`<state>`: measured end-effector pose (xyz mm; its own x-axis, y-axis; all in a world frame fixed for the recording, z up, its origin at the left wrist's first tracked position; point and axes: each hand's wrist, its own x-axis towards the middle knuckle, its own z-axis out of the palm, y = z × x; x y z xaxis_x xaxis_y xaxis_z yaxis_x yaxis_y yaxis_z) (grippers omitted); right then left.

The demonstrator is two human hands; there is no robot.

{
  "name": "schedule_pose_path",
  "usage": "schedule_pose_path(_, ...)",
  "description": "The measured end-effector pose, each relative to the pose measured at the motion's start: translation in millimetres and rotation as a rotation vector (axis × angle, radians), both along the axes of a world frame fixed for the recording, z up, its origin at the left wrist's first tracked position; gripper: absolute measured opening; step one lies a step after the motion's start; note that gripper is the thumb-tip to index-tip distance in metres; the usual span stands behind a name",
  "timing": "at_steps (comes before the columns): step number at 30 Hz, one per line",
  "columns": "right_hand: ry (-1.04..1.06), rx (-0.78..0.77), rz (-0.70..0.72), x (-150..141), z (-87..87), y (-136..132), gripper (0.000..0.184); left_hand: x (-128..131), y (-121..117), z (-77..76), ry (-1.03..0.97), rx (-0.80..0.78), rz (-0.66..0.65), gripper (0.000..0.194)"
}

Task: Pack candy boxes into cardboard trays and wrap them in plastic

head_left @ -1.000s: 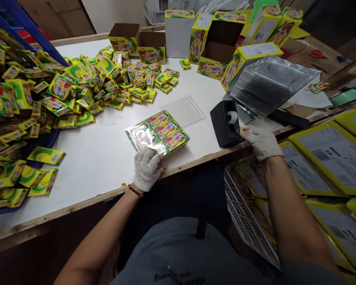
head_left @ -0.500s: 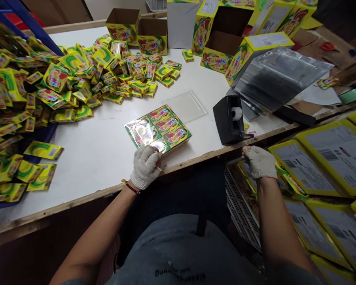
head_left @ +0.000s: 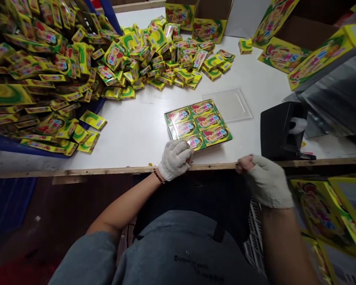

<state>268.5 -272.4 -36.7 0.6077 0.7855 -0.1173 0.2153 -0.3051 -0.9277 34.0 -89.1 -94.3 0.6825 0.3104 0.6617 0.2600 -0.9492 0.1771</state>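
Note:
A flat pack of small green and yellow boxes [head_left: 209,118], set in rows under shiny clear plastic, lies near the table's front edge. My left hand [head_left: 175,158], in a white fingerless glove, is closed around its near left corner. Behind it a clear plastic tray [head_left: 235,105] lies flat on the table. My right hand [head_left: 264,178], gloved too and slightly blurred, is at the table edge right of the pack, thumb and fingers pinched together. Whatever they hold, if anything, cannot be made out. Beside that hand stands a black tape dispenser [head_left: 274,130] with a white roll.
A large heap of small yellow boxes [head_left: 62,79] covers the left side and spills from a blue crate. Open yellow cartons [head_left: 209,29] stand along the back. Clear plastic bags [head_left: 341,95] lie at right. Below the edge are stacked cartons [head_left: 317,209] and a white basket [head_left: 254,237].
My view has swung left, so the table sits further right in it. My right hand has moved from beside the dispenser toward the pack. My left hand keeps its hold.

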Motion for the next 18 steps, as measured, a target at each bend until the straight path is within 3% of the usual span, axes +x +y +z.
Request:
schedule_pose_path(3, 0.126, -0.011, 0.113, -39, 4.0, 37, 0.047, 0, -1, -1.0, -0.063, -0.033, -0.02, 0.013)
schedule_pose_path(6, 0.137, -0.061, 0.148, -56, -1.9, 57, 0.045, -1, -1, -4.2, -0.071, -0.056, -0.024, 0.013)
schedule_pose_path(9, 0.129, -0.092, 0.163, -59, -8.1, 64, 0.043, -4, 1, -4.3, -0.021, -0.075, -0.044, 0.014)
schedule_pose_path(13, 0.088, -0.113, 0.185, -57, -14.6, 65, 0.042, -4, 0, 8.6, 0.143, -0.049, -0.091, 0.034)
schedule_pose_path(18, 0.109, -0.154, 0.197, -52, -27.6, 69, 0.038, 13, -4, 24.5, 0.273, -0.076, 0.018, 0.04)
